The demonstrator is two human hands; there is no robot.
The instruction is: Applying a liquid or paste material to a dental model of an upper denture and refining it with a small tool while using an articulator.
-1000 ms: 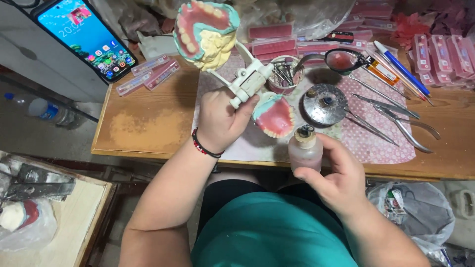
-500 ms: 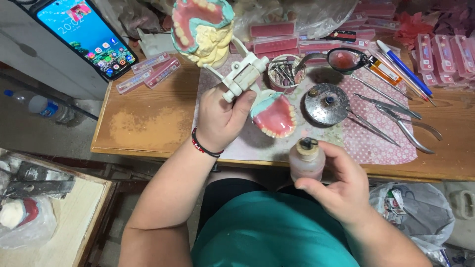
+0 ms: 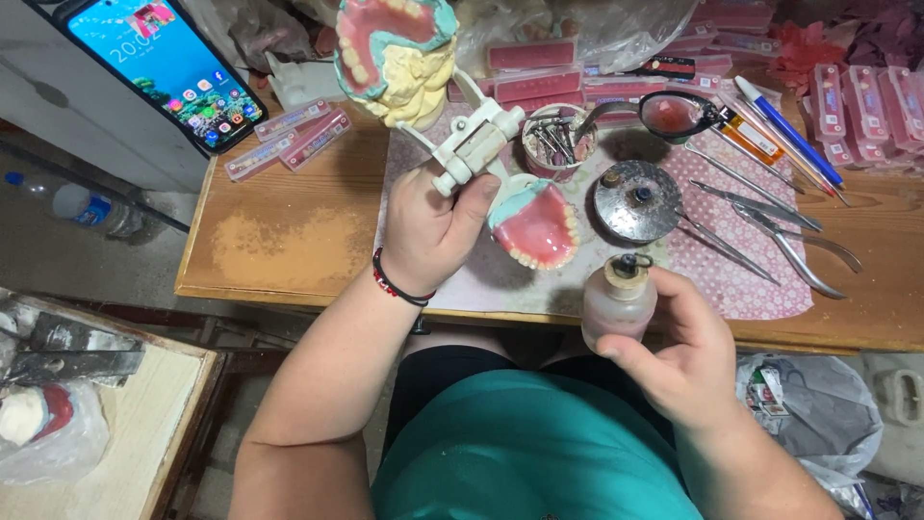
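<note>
White articulator (image 3: pixel 472 144) is gripped by left hand (image 3: pixel 428 226) and held open above the bench (image 3: pixel 279 241): upper denture on yellow plaster cast (image 3: pixel 395 48) tilted back, lower pink denture (image 3: pixel 534 226) just beside the thumb. Small frosted bottle (image 3: pixel 616 303) is clasped by right hand (image 3: pixel 674 351) at bench edge, near round metal lamp (image 3: pixel 635 197).

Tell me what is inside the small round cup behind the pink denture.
The round cup holds a loose bundle of thin metal tools or burs, ends pointing up. The cup's bottom is covered by them, so anything lying beneath cannot be seen.
</note>
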